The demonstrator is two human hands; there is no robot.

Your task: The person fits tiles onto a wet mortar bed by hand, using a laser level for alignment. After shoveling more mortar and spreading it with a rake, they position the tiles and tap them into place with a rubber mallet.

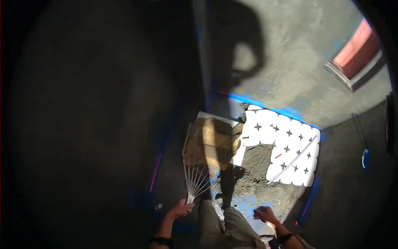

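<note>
My left hand (181, 208) is closed around the narrow end of a fan-shaped wire rake (194, 182). Its thin tines spread upward, in front of a brown cardboard piece (197, 143) on the floor. Low on the right, my right hand (266, 214) hangs over the blue-stained floor with its fingers curled in, and no object shows in it. Beyond my feet lies a patch of rough grey mortar (258, 164). White floor tiles (293, 141) with dark star shapes border it at the far right.
A long thin straightedge (293, 160) and a small reddish stick (278, 156) lie across the tiles. Grey walls (298, 62) enclose the corner, with blue along their base. A window opening (354, 56) is at upper right. A blue item (365, 159) hangs from a cord.
</note>
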